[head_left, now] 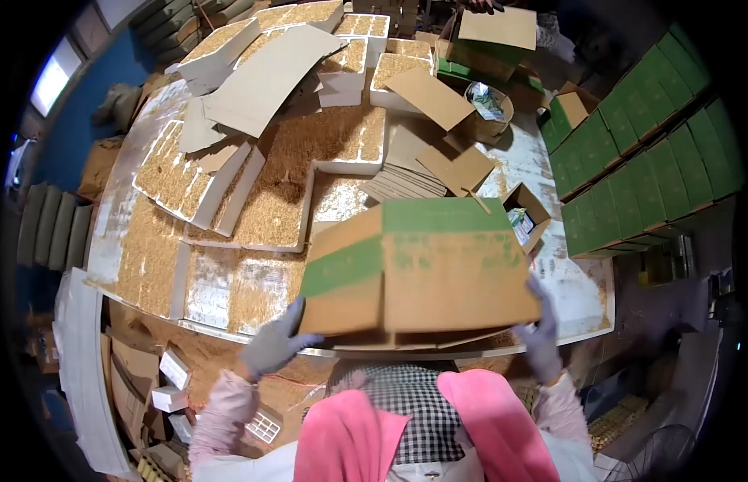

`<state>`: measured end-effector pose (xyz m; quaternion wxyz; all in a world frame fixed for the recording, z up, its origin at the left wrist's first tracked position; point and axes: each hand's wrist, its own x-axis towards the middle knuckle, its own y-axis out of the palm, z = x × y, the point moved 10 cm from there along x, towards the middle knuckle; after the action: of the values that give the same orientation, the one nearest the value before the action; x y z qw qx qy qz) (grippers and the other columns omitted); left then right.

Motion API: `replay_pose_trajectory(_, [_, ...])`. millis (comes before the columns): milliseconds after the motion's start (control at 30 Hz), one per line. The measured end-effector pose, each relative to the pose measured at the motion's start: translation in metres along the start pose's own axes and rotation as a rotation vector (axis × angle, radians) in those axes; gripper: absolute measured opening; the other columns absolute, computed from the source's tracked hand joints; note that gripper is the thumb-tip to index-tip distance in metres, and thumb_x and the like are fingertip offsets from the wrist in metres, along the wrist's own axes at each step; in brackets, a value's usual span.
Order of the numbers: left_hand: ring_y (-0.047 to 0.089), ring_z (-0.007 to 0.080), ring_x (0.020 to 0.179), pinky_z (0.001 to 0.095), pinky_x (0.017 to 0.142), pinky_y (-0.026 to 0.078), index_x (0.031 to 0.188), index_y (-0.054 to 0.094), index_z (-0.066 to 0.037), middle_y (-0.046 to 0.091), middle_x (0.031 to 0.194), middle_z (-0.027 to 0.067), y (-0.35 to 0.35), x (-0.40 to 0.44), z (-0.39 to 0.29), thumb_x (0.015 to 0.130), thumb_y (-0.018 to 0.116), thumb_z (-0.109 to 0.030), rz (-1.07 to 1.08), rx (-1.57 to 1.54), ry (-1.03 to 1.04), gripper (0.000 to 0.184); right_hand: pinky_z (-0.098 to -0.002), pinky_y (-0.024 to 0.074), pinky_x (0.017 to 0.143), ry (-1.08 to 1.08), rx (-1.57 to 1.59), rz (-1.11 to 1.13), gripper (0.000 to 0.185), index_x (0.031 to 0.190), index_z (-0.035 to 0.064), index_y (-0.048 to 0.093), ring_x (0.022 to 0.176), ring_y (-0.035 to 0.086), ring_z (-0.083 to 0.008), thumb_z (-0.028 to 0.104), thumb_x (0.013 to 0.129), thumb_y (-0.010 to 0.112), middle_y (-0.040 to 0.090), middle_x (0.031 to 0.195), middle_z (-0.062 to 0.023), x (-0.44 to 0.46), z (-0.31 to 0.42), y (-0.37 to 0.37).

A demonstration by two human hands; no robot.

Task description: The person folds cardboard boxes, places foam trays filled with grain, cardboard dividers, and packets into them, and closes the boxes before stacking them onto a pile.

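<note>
The gloved left hand (280,341) grips the lower left corner of a cardboard box (458,281), thumb and fingers apart around it. The gloved right hand (539,333) grips the box's lower right edge. The box, banded in green, is held between them over the near edge of the table (583,309). Beyond it lie flat cardboard pieces (407,173), with a small open carton (528,215) to the right. Farther left stand white trays (177,173) filled with brown, crumbly material.

Bright window (55,86) at left beside a blue wall panel (76,149)
</note>
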<state>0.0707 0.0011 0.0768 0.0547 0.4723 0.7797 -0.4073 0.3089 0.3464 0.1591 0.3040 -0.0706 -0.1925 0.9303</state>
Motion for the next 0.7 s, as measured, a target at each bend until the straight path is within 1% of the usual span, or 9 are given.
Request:
replay_pose_trajectory(100, [0.063, 0.0402, 0.070, 0.0479, 0.069, 0.051, 0.132, 0.042, -0.004, 0.063, 0.089, 0.0191, -0.043, -0.013, -0.085, 0.093, 0.055, -0.025, 0.045, 0.403, 0.499, 0.046, -0.0308, 0.0354, 0.105, -0.018, 0.248, 0.063, 0.063, 0.132, -0.0002, 0.047, 0.122, 0.048, -0.0219, 0.026, 0.080, 0.069, 0.056, 0.125, -0.0114, 0.052, 0.082, -0.009])
replay_pose_trajectory(167, [0.062, 0.0369, 0.073, 0.0464, 0.068, 0.050, 0.126, 0.045, -0.004, 0.060, 0.092, 0.0183, -0.051, 0.007, -0.114, 0.093, 0.053, -0.020, 0.053, 0.438, 0.459, 0.038, -0.0297, 0.0395, 0.100, 0.090, 0.276, 0.004, 0.047, 0.124, 0.0014, 0.055, 0.109, 0.054, -0.0172, 0.028, 0.087, 0.064, 0.058, 0.116, -0.0063, 0.104, 0.053, -0.007])
replay_pose_trajectory(233, [0.060, 0.0369, 0.087, 0.0462, 0.076, 0.049, 0.128, 0.045, -0.004, 0.058, 0.104, 0.0202, -0.056, 0.034, -0.141, 0.092, 0.054, -0.024, -0.230, 0.652, 0.589, 0.041, -0.0296, 0.0387, 0.099, -0.496, -0.212, 0.210, 0.041, 0.119, -0.0001, 0.058, 0.108, 0.054, -0.0155, 0.029, 0.090, 0.061, 0.058, 0.115, -0.0068, 0.153, 0.020, 0.026])
replay_pose_trajectory(300, [0.051, 0.0384, 0.112, 0.0500, 0.096, 0.039, 0.132, 0.043, -0.004, 0.053, 0.120, 0.0222, -0.089, 0.043, -0.170, 0.090, 0.055, -0.039, -0.788, 0.126, 0.714, 0.056, -0.0301, 0.0353, 0.103, -0.275, -0.005, 0.026, 0.067, 0.131, -0.0036, 0.041, 0.115, 0.051, -0.0226, 0.041, 0.086, 0.064, 0.055, 0.121, -0.0158, 0.155, 0.027, 0.052])
replay_pose_trajectory(433, [0.029, 0.0366, 0.138, 0.0547, 0.115, 0.006, 0.140, 0.042, -0.010, 0.036, 0.147, 0.0169, 0.084, 0.079, -0.161, 0.088, 0.050, -0.056, 0.073, 0.913, 0.756, 0.070, -0.0322, 0.0348, 0.106, -0.297, -0.381, -0.245, 0.120, 0.144, -0.0097, 0.006, 0.121, 0.051, -0.0349, 0.061, 0.072, 0.072, 0.047, 0.131, -0.0280, 0.146, 0.010, 0.091])
replay_pose_trajectory(500, [0.014, 0.0373, 0.143, 0.0575, 0.114, 0.000, 0.135, 0.048, -0.011, 0.026, 0.151, 0.0180, 0.028, 0.072, -0.178, 0.075, 0.066, -0.056, -0.264, 0.689, 0.879, 0.077, -0.0335, 0.0350, 0.106, -0.112, -0.396, 0.071, 0.127, 0.143, -0.0126, 0.006, 0.125, 0.047, -0.0361, 0.061, 0.067, 0.076, 0.039, 0.140, -0.0283, 0.146, -0.010, 0.091])
replay_pose_trajectory(533, [0.015, 0.0394, 0.141, 0.0598, 0.113, 0.000, 0.135, 0.047, -0.009, 0.029, 0.148, 0.0205, -0.012, 0.070, -0.192, 0.068, 0.075, -0.049, -0.481, 0.708, 0.783, 0.082, -0.0359, 0.0397, 0.103, -0.312, -0.656, -0.023, 0.114, 0.137, -0.0142, 0.029, 0.119, 0.052, -0.0377, 0.060, 0.065, 0.077, 0.036, 0.142, -0.0295, 0.133, 0.008, 0.088])
replay_pose_trajectory(567, [0.018, 0.0391, 0.141, 0.0588, 0.113, 0.003, 0.135, 0.046, -0.008, 0.031, 0.146, 0.0208, -0.041, 0.067, -0.195, 0.066, 0.078, -0.039, -0.799, 0.701, 0.780, 0.083, -0.0381, 0.0437, 0.099, 0.100, -0.805, 0.229, 0.084, 0.119, -0.0121, 0.053, 0.109, 0.059, -0.0385, 0.049, 0.067, 0.077, 0.038, 0.140, -0.0307, 0.138, -0.017, 0.093])
replay_pose_trajectory(700, [0.046, 0.0329, 0.115, 0.0554, 0.109, 0.025, 0.134, 0.047, -0.007, 0.049, 0.120, 0.0157, -0.021, 0.049, -0.198, 0.069, 0.075, -0.028, -0.656, 0.699, 0.744, 0.074, -0.0353, 0.0413, 0.102, -0.289, -0.033, -0.257, 0.049, 0.125, -0.0099, 0.045, 0.118, 0.054, -0.0308, 0.009, 0.081, 0.055, 0.045, 0.134, -0.0258, 0.124, -0.020, 0.055])
